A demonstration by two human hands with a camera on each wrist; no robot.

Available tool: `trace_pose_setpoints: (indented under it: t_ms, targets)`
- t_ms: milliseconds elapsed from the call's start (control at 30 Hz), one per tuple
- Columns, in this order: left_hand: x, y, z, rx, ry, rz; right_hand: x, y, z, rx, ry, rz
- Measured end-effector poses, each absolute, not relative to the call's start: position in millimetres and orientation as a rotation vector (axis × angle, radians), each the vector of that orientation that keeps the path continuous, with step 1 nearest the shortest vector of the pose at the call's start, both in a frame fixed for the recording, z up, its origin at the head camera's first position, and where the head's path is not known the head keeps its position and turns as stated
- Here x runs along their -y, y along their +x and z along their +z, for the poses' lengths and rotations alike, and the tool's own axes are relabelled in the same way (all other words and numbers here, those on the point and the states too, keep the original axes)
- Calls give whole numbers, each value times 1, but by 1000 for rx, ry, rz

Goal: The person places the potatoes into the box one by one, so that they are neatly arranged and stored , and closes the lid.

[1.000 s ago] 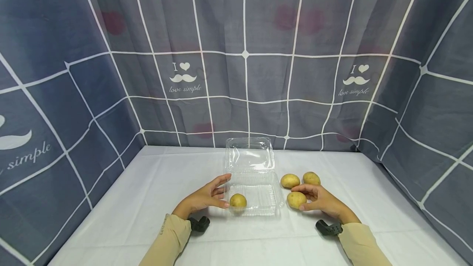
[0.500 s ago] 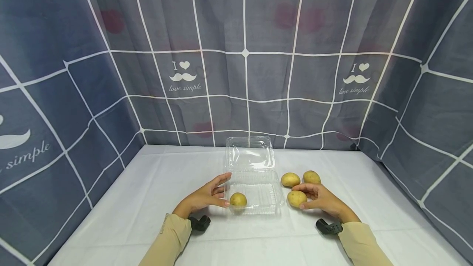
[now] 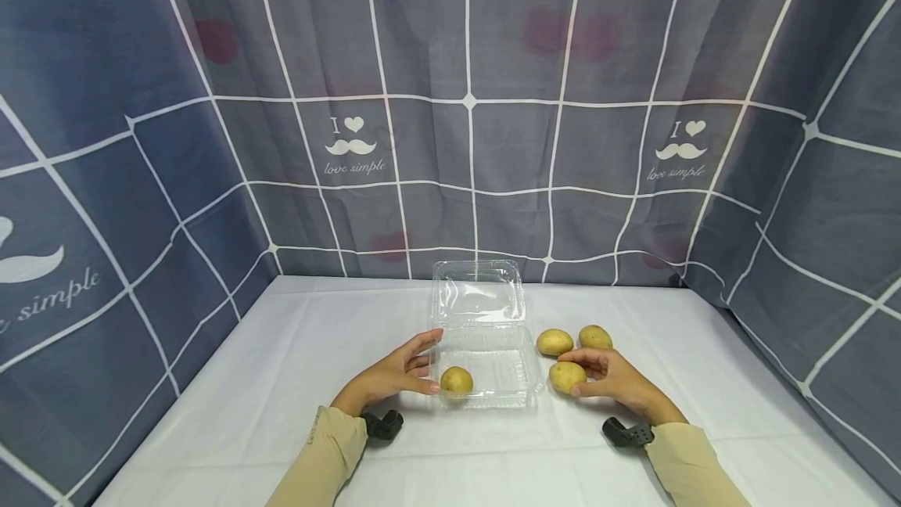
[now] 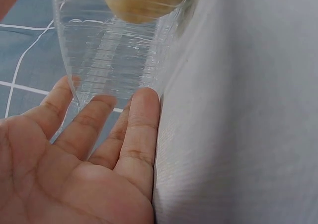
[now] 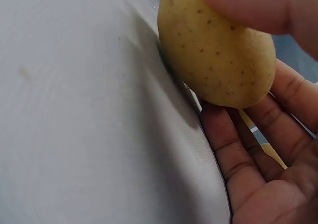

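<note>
A clear plastic clamshell box [image 3: 493, 366] stands on the white table with its lid [image 3: 479, 293] raised at the back. One potato [image 3: 457, 380] lies inside, at the front left corner. My left hand [image 3: 389, 372] touches the box's left side, thumb near the front corner and forefinger at the rim; in the left wrist view its extended fingers [image 4: 141, 114] meet the ribbed wall. To the right of the box, my right hand [image 3: 614, 383] holds another potato [image 3: 565, 377] between thumb and fingers. That potato [image 5: 218, 55] sits at the cloth surface in the right wrist view.
Two more potatoes, a left one [image 3: 554, 342] and a right one [image 3: 594, 336], lie just behind my right hand. A white cloth [image 3: 296, 358] covers the table. Grey checked curtains [image 3: 429, 139] enclose the back and both sides.
</note>
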State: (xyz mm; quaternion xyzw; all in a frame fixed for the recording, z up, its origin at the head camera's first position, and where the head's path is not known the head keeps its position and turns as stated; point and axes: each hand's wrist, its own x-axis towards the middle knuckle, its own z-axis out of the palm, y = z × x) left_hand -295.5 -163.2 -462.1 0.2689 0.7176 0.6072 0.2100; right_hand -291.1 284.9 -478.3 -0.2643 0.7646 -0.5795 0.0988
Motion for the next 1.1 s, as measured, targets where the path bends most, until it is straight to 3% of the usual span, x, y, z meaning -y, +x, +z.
trace_pose_setpoints:
  t_ms: [1100]
  targets:
    - [163, -294, -460, -1997, 736, 1680, -278, -288, -463, -2324, -875, -1762]
